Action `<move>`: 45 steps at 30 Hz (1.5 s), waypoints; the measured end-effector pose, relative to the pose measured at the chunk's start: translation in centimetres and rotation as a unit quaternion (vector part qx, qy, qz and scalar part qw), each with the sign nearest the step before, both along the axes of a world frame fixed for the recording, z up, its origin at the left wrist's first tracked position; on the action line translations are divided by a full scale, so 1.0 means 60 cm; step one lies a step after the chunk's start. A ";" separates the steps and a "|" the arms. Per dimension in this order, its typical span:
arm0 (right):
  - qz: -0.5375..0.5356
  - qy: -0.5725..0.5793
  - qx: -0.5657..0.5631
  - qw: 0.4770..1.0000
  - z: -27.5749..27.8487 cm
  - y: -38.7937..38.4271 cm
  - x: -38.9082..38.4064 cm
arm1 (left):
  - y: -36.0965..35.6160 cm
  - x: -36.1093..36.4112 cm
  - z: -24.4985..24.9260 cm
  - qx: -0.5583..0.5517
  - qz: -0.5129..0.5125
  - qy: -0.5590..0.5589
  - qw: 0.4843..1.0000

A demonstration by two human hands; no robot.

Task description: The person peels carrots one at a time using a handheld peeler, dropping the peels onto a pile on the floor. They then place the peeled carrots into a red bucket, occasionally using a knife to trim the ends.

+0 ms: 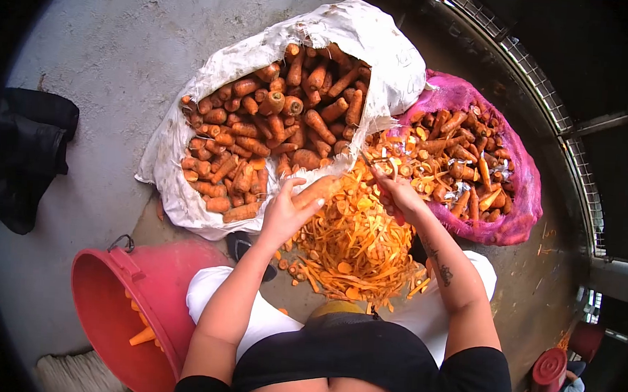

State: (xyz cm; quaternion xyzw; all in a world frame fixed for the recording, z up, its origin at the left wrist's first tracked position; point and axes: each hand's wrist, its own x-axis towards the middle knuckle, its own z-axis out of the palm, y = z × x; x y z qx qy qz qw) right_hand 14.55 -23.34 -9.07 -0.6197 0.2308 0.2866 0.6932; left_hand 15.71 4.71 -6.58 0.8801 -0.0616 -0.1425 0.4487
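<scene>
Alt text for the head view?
A person's left hand holds a carrot, right hand a small tool, over a heap of orange peelings. Beyond: a white sack of carrots and a pink sack; lower left, a red bucket.

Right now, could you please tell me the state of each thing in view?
Left hand: closed around a carrot
Right hand: closed on a tool
Carrot: held, peeling stage unclear
Tool: held, partly hidden
White sack: open, carrots showing
Pink mesh sack: open, filled
Red bucket: uncovered, orange pieces inside
Peelings: loose, heaped
</scene>
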 end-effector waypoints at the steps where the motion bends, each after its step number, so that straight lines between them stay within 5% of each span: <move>1: -0.021 -0.011 -0.014 1.000 0.003 0.012 -0.002 | -0.002 0.001 0.010 0.019 0.008 0.004 1.000; 4: -0.089 -0.063 -0.032 0.993 0.025 0.051 0.000 | -0.009 0.000 0.047 0.050 -0.021 -0.022 0.998; 7: -0.067 -0.054 0.044 0.995 0.011 0.061 -0.004 | -0.018 0.004 0.078 -0.036 -0.022 0.032 0.999; 16: -0.088 -0.051 0.201 0.974 0.046 0.106 -0.021 | -0.025 0.024 0.092 -0.241 0.030 -0.055 0.969; 20: -0.053 -0.063 0.132 0.988 0.039 0.119 -0.035 | -0.040 0.035 0.049 -0.526 0.243 0.046 0.814; 24: -0.037 -0.177 0.025 0.983 0.092 0.148 -0.044 | -0.029 0.047 0.009 -0.596 0.193 0.326 0.708; 27: -0.059 -0.324 -0.023 0.944 0.037 0.128 -0.038 | -0.045 0.037 0.009 -0.536 0.151 0.361 0.748; 29: -0.072 -0.367 -0.029 0.927 0.006 0.114 -0.025 | -0.055 0.031 0.009 -0.395 0.024 0.179 0.901; 31: -0.062 -0.269 0.069 0.959 0.027 0.096 -0.027 | -0.056 0.022 0.030 -0.177 -0.046 0.033 0.983; 34: -0.033 -0.228 0.062 0.971 0.065 0.095 -0.038 | -0.048 0.023 0.034 -0.032 -0.059 -0.065 0.996; 38: 0.028 -0.291 -0.041 0.955 0.047 0.100 -0.056 | -0.032 0.029 0.043 0.008 -0.078 -0.179 0.981; 45: 0.055 -0.258 -0.046 0.963 0.060 0.095 -0.059 | -0.015 0.034 0.040 0.029 -0.103 -0.200 0.974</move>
